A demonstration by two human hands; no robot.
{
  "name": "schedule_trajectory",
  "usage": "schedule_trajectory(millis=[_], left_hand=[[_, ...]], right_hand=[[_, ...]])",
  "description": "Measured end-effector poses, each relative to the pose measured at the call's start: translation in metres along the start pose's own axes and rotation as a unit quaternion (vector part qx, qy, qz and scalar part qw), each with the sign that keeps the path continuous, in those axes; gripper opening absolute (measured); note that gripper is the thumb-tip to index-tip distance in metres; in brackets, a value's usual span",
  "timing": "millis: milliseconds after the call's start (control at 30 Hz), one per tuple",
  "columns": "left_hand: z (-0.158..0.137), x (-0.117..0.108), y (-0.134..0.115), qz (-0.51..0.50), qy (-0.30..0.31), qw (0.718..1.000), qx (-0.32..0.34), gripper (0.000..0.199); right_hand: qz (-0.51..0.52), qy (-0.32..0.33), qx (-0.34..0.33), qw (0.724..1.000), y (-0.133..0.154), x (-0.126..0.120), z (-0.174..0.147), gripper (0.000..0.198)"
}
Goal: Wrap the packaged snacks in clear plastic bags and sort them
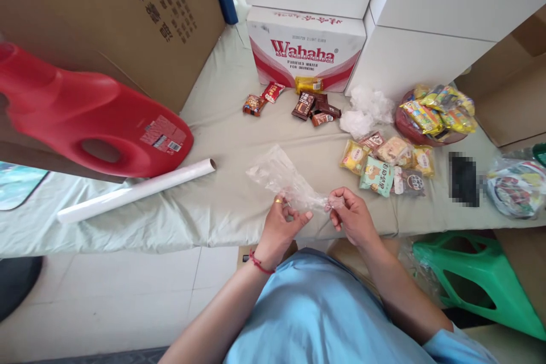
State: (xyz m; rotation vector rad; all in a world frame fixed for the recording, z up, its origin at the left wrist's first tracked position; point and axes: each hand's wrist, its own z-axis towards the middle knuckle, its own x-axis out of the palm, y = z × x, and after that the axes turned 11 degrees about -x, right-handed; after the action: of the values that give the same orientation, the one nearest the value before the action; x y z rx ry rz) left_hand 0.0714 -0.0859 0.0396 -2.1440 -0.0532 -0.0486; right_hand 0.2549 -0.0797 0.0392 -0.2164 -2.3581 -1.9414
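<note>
While snacks (379, 176) lie nearby, my right fingers (343, 194) pinch a bag (288, 173); my left fingers (278, 209) curl against it, grip unclear.

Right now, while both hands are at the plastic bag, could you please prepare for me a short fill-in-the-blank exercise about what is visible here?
1. The right hand pinches the gathered end of the clear plastic bag.
The left hand wears, on one finger, a gold ____.
2. The biggest word on the front of the water box is ____.
3. The large bottle beside the white roll is coloured ____.
4. The green stool is nearer to the ____ hand than to the other.

Missing words: ring; Wahaha; red; right.
</note>
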Motion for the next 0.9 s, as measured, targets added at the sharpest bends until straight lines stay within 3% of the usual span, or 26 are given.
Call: schedule_trajectory(millis=[133,200,267,333,367,433,467,533,633,700,767,900], left_hand=[[0.017,0.006,-0.005,-0.079,-0.007,0.997,0.002,0.048],[0.022,0.006,-0.001,-0.064,-0.013,0.998,0.011,0.034],[0.024,0.006,0.003,-0.024,-0.013,0.999,0.02,0.027],[0.022,0.005,0.005,0.029,-0.02,0.999,0.04,0.025],[0.021,0.004,0.005,0.053,-0.026,0.997,0.056,0.024],[0.018,0.004,0.004,0.08,-0.038,0.991,0.098,0.023],[0.017,0.004,0.003,0.076,-0.039,0.99,0.116,0.023],[0.016,0.003,0.001,0.018,-0.02,0.991,0.128,0.028],[0.016,0.0,-0.002,-0.137,0.027,0.988,0.064,0.039],[0.018,-0.005,-0.004,-0.212,0.023,0.977,0.011,0.044],[0.02,-0.011,-0.004,-0.247,-0.012,0.969,-0.015,0.046],[0.027,-0.026,-0.002,-0.254,-0.091,0.963,-0.006,0.043]], right_hand=[[-0.072,0.05,-0.002,0.996,-0.006,-0.009,-0.007,0.03],[-0.164,0.085,-0.058,0.981,-0.002,-0.016,-0.011,0.031],[-0.274,0.117,-0.158,0.941,0.006,-0.023,-0.013,0.054],[-0.364,0.14,-0.26,0.883,0.016,-0.025,-0.014,0.072],[-0.395,0.151,-0.3,0.855,0.021,-0.024,-0.013,0.071],[-0.417,0.161,-0.353,0.822,0.026,-0.019,-0.011,0.049],[-0.408,0.159,-0.364,0.822,0.027,-0.015,-0.009,0.034],[-0.363,0.134,-0.355,0.851,0.025,-0.009,-0.005,0.014],[-0.248,0.06,-0.261,0.931,0.015,-0.004,0.003,0.016],[-0.161,0.004,-0.182,0.97,0.008,-0.004,0.007,0.022],[-0.09,-0.051,-0.13,0.986,0.001,-0.006,0.009,0.027],[-0.051,-0.116,-0.103,0.987,-0.01,-0.015,0.008,0.034]])
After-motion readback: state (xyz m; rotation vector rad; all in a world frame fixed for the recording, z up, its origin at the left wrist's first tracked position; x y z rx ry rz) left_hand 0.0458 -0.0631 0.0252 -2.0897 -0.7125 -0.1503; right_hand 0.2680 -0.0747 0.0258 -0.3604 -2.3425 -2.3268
